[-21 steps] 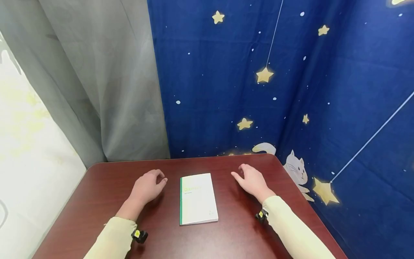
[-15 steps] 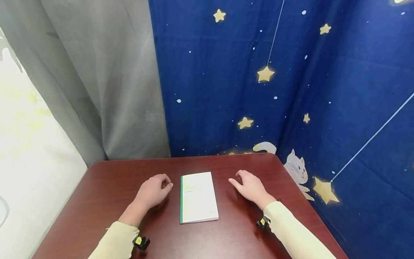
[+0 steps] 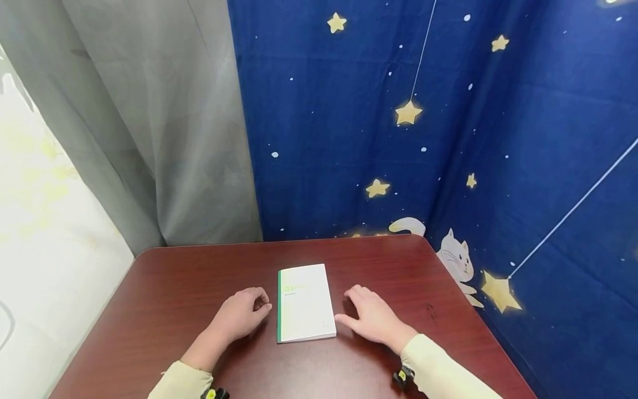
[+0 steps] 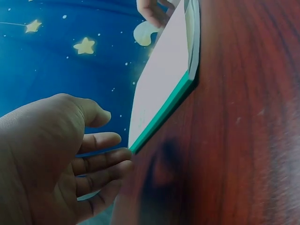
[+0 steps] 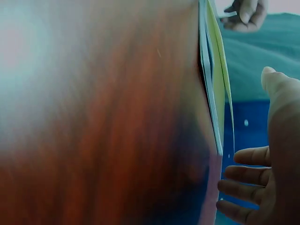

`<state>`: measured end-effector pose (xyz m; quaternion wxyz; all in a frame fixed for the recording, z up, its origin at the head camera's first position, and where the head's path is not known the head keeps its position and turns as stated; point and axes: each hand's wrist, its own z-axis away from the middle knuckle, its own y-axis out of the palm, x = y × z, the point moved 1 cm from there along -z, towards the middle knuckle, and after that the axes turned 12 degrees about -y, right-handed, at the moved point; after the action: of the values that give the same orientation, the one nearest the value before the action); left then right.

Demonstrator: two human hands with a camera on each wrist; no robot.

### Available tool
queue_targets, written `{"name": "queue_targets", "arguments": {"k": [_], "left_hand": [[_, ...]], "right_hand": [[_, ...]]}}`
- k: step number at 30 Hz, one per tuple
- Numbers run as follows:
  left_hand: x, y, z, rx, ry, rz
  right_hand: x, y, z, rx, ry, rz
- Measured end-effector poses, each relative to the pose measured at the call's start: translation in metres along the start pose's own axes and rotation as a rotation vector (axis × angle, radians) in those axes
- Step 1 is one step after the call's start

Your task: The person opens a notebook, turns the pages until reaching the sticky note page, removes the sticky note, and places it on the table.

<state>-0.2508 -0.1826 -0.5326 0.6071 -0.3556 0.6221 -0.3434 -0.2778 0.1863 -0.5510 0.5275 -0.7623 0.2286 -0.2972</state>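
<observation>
A white notebook [image 3: 308, 310] with a green spine lies closed and flat on the dark red table [image 3: 179, 277]. Left of the spine is my left hand [image 3: 241, 313], its fingers loosely bent and holding nothing. My right hand [image 3: 372, 318] hovers beside the notebook's right edge, thumb apart from the fingers, also holding nothing. In the left wrist view, the left fingertips [image 4: 123, 154] are close to the green spine; whether they touch it I cannot tell. The right wrist view has the right hand [image 5: 262, 183] alongside the page edges, with the cover slightly raised.
A grey curtain [image 3: 199, 138] and a blue star-patterned curtain [image 3: 329, 122] hang behind the table. At the left is a bright white surface [image 3: 45, 233]. Each wrist wears a small black camera, such as the right one [image 3: 402, 377].
Both hands have moved inward and nearer to me, closing in on the notebook from its two sides. The notebook has stayed in place on the table.
</observation>
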Motion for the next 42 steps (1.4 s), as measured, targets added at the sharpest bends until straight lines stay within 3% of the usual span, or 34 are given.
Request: {"name": "queue_targets", "arguments": {"k": [6,13,31,42], "left_hand": [[-0.002,0.002,0.006,0.007,0.026,-0.011],[-0.002,0.004,0.011,0.041,0.002,-0.023],[-0.003,0.000,0.010,0.051,-0.026,-0.005],[-0.002,0.000,0.009,0.048,-0.019,0.000]], "right_hand": [[0.018,0.006,0.002,0.050,-0.025,0.040],[0.030,0.011,0.006,0.065,-0.052,0.067],[0.038,0.019,0.008,0.021,-0.092,0.092],[0.040,0.020,0.003,0.046,-0.076,0.074]]}}
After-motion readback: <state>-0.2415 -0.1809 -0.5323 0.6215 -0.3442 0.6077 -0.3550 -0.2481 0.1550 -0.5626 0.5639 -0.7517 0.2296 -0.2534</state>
